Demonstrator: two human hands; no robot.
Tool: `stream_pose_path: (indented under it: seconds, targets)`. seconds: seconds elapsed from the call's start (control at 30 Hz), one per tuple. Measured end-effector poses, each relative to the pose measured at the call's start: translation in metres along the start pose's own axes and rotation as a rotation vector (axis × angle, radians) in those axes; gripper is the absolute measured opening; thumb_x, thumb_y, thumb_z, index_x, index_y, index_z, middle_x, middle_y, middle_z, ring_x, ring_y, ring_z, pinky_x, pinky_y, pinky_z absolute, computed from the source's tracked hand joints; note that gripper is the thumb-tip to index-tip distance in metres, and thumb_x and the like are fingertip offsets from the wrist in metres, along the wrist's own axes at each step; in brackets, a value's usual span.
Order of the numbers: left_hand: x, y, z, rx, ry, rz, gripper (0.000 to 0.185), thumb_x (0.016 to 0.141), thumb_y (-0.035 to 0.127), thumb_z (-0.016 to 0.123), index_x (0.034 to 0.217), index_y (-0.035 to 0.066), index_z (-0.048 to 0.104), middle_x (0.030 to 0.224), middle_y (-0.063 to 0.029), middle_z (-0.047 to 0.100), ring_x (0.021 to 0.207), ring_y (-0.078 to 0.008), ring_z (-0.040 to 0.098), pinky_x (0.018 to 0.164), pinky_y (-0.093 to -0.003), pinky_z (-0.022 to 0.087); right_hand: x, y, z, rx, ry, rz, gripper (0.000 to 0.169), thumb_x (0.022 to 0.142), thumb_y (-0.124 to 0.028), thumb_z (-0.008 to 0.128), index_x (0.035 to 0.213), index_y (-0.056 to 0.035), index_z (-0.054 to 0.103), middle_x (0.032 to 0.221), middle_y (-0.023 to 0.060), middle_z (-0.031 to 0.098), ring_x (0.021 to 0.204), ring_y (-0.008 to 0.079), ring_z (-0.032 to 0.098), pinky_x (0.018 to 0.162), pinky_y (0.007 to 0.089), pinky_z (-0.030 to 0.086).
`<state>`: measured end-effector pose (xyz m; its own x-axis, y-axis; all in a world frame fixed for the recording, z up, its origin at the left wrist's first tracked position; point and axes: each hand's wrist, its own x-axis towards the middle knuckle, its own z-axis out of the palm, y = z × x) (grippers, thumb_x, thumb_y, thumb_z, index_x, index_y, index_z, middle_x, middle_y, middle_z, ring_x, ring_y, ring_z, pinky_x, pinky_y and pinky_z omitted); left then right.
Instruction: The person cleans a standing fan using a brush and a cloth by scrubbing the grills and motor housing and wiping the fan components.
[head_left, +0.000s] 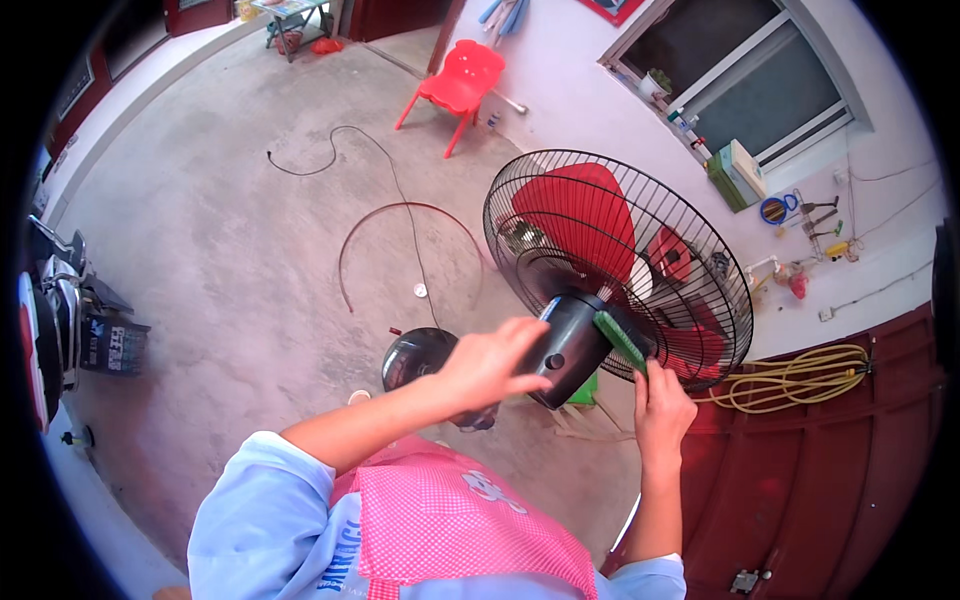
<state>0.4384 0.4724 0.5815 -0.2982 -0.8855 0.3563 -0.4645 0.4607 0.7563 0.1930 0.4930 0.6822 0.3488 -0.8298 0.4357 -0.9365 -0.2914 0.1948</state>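
A standing fan with a black wire cage (540, 159) and red blades (592, 210) is in front of me, its back towards me. My left hand (495, 360) is at the near side of the black motor housing (574, 337), with thumb and fingers spread around its edge. In my right hand (664, 405) is a green-backed brush (621, 341), held by its lower end. Its dark bristles lie beside the housing, close to the rear of the cage. The fan's round black base (409, 356) shows on the floor, partly hidden behind my left arm.
A power cord (394, 165) snakes over the concrete floor, crossing a thin curved hoop or tube (352, 247). A red plastic chair (463, 79) stands by the wall. Coiled yellow hose (802, 379) hangs at the red metal door (810, 465). A parked scooter (64, 322) is at left.
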Motion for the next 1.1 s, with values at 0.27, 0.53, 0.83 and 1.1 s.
stream_pose_path:
  seconds: [0.27,0.53,0.83,1.1]
  targets:
    - [0.007,0.012,0.018,0.137,-0.088,0.236,0.084,0.071,0.044,0.073,0.138,0.012,0.035,0.142,-0.0269,0.029,0.061,-0.0253,0.062,0.053,-0.0331,0.051,0.038,-0.018,-0.006,-0.163,-0.048,-0.098,0.022,0.078,-0.016,0.068,0.096,-0.0058,0.061,0.069,0.0068,0.055,0.058,0.0238,0.058,0.05,0.0343,0.046]
    - [0.004,0.005,0.017,0.213,-0.122,0.297,0.084,0.067,0.027,0.076,0.139,0.015,0.034,0.143,-0.0275,0.028,0.053,-0.0207,0.06,0.048,-0.0305,0.049,0.053,-0.019,-0.007,-0.21,-0.131,-0.152,0.019,0.076,-0.018,0.067,0.09,-0.0081,0.058,0.065,0.005,0.053,0.059,0.0217,0.059,0.05,0.034,0.046]
    - [0.011,0.0,0.027,0.258,-0.049,0.346,0.084,0.067,0.029,0.076,0.139,0.014,0.035,0.141,-0.0269,0.031,0.055,-0.0205,0.06,0.049,-0.0303,0.05,0.048,-0.028,0.012,-0.163,-0.132,-0.046,0.016,0.082,-0.022,0.064,0.084,-0.0078,0.056,0.064,0.0082,0.057,0.055,0.0258,0.061,0.047,0.0358,0.046]
    - [0.006,0.003,0.018,0.279,-0.087,0.346,0.081,0.067,0.029,0.075,0.138,0.017,0.037,0.142,-0.0226,0.033,0.056,-0.0208,0.061,0.05,-0.0305,0.051,0.042,-0.006,-0.01,-0.276,-0.101,-0.201,0.018,0.079,-0.022,0.065,0.088,-0.0086,0.057,0.062,0.0042,0.052,0.051,0.0197,0.058,0.045,0.0327,0.046]
